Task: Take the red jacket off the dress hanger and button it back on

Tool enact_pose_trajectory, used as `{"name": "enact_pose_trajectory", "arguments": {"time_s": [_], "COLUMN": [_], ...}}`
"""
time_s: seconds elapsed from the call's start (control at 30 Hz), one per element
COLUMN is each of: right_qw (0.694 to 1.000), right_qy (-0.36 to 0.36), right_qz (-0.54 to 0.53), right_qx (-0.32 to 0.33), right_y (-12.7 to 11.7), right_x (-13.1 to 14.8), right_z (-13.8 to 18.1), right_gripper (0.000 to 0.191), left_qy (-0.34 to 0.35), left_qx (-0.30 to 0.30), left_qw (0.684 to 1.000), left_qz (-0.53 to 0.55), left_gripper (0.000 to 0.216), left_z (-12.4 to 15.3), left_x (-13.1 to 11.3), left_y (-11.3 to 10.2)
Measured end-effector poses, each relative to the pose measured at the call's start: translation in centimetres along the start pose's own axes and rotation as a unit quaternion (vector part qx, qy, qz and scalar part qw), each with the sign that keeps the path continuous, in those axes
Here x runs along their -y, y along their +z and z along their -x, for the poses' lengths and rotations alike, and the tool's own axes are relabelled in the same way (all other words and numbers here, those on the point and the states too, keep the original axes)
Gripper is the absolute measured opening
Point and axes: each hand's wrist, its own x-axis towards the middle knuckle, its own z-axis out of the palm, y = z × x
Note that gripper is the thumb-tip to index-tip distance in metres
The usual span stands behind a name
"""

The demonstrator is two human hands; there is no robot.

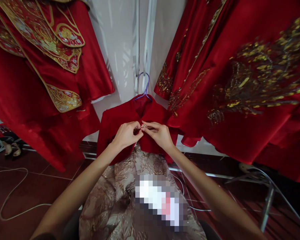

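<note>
A small red garment [112, 125] hangs on a purple hanger [145, 87] against the white wall. Both my hands meet at its front, just below the collar. My left hand [127, 134] is closed in a pinch on the fabric edge. My right hand [158, 133] is also pinched shut, its fingertips touching a small shiny clasp [143, 126] between the two hands. Below the red top spreads a pale brocade skirt [115, 193] with a gold floral pattern.
Large red robes with gold embroidery hang at left [40, 66] and right [240, 83]. A white cable [12, 193] loops over the dark red floor at left. A metal stand [267, 203] is at lower right. Shoes [11, 148] lie at far left.
</note>
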Motion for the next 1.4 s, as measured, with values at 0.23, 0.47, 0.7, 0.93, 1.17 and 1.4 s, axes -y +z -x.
{"name": "enact_pose_trajectory", "arguments": {"time_s": [0.23, 0.47, 0.7, 0.93, 1.17, 1.4], "right_qw": [1.0, 0.999, 0.996, 0.966, 0.947, 0.978], "right_qy": [-0.012, -0.027, -0.064, -0.043, 0.007, 0.107], "right_qz": [0.001, 0.042, 0.055, 0.231, 0.308, 0.168], "right_qx": [0.002, 0.006, -0.035, -0.109, -0.093, -0.056], "right_y": [0.3, 1.0, 2.7, 3.3, 0.8, -2.0], "right_x": [-0.1, -0.6, -1.7, -3.3, -6.1, -5.5], "right_z": [0.1, -0.4, 1.4, 6.0, 6.8, 6.8], "right_gripper": [0.036, 0.031, 0.049, 0.053, 0.02, 0.027], "left_qy": [0.02, -0.01, -0.048, -0.085, -0.098, -0.064], "left_qx": [0.006, -0.005, 0.012, 0.054, 0.044, 0.024], "left_qw": [0.998, 0.999, 0.969, 0.959, 0.961, 0.968], "left_qz": [-0.051, 0.037, 0.242, 0.266, 0.254, 0.24], "left_gripper": [0.006, 0.004, 0.033, 0.045, 0.04, 0.029], "left_z": [-0.2, 0.2, 2.0, 3.7, 5.4, 6.5], "left_x": [-0.3, -0.7, -0.2, 1.1, 2.5, 2.7], "left_y": [0.1, 1.0, 2.0, 2.8, 3.3, 5.2]}}
